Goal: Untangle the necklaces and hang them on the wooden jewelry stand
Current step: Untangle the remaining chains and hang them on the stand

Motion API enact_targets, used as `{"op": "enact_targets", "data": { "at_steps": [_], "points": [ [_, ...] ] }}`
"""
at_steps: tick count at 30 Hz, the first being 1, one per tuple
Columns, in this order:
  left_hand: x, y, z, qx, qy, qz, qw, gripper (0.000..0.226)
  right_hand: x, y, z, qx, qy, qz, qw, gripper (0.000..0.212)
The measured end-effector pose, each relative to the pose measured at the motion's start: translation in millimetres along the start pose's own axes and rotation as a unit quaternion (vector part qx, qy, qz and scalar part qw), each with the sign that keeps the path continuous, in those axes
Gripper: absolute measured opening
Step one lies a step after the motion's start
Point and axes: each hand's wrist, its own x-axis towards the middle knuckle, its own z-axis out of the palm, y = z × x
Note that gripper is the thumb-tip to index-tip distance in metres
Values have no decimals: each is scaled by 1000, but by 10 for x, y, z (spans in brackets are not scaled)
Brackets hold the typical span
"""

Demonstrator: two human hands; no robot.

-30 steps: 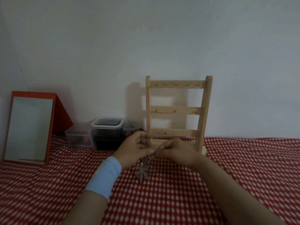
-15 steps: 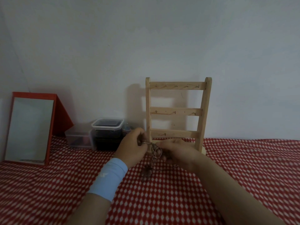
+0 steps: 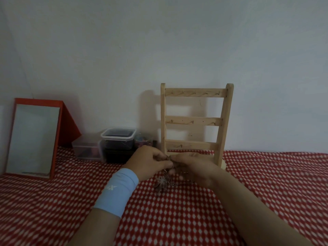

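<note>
- While both hands meet just in front of the wooden jewelry stand (image 3: 194, 121), the tangled necklaces (image 3: 166, 174) hang between their fingertips.
- Left hand (image 3: 148, 163), fingers curled, pinches the chains from the left; right hand (image 3: 194, 168) pinches them from the right.
- A pale star-shaped pendant (image 3: 162, 181) dangles below the hands, close over the red patterned cloth (image 3: 266, 183).

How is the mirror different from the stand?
The mirror has a red frame; the stand is bare wood. The mirror is one solid pane; the stand has open gaps between three hooked bars. Both stand on the checked cloth by the wall.
</note>
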Motion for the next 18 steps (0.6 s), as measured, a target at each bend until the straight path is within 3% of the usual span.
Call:
{"op": "enact_targets", "data": {
  "at_steps": [10,14,16,18],
  "points": [
    [12,-94,37,27,-40,11,999,12,-43,-38,85,-100,74,-30,992,31],
    [35,-46,21,-159,-40,-47,985,21,14,-17,67,-93,92,-15,991,31],
    [41,-51,12,-266,-29,-79,960,20,15,-10,53,-119,111,-1,987,32],
    [53,-32,32,-397,-16,-107,911,29,13,-11,52,-135,120,7,984,34]
  ]
}}
